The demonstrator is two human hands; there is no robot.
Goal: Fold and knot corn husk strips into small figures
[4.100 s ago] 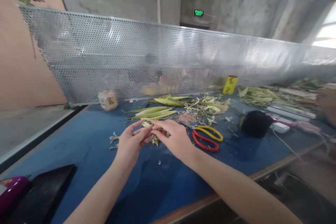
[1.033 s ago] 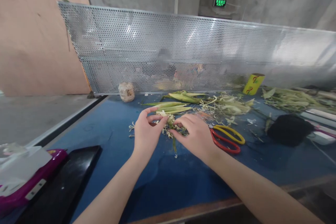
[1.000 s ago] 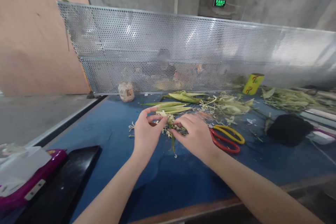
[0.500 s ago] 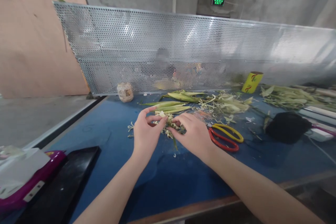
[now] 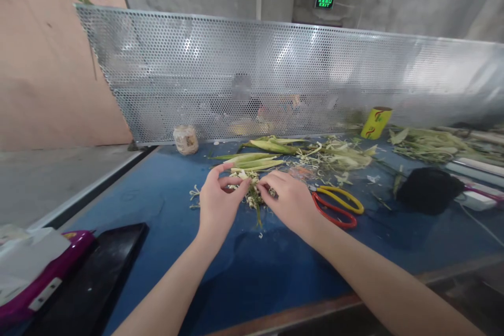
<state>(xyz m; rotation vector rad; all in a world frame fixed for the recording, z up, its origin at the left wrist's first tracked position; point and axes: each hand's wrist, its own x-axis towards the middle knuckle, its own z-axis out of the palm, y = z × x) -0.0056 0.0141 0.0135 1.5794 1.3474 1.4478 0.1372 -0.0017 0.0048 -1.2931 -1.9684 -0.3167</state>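
My left hand (image 5: 218, 197) has its thumb and fingers closed on a small bunch of curled, pale green-white plant strips (image 5: 252, 198) in front of me. From the other side, my right hand (image 5: 289, 199) pinches at the same bunch, thumb against fingertips. Exactly what lies between the fingertips is too small to make out. A green leaf-like strip hangs from the bunch toward the blue table (image 5: 252, 278). Just beyond the hands lie long green corn husks (image 5: 255, 161). Scissors with one red and one yellow handle (image 5: 338, 205) rest beside my right hand.
A perforated metal screen (image 5: 220, 63) stands behind the table. Near it are a wrapped roll (image 5: 186, 139) and a yellow cylinder (image 5: 376, 123). More husks (image 5: 429, 144) and a black bundle (image 5: 430, 190) lie right. A black tray (image 5: 90, 278) and a purple device (image 5: 59, 273) sit left.
My right fingertips have shifted slightly and pressed closer together at the bunch. The green strip below it now shows more. The whole view has moved a little.
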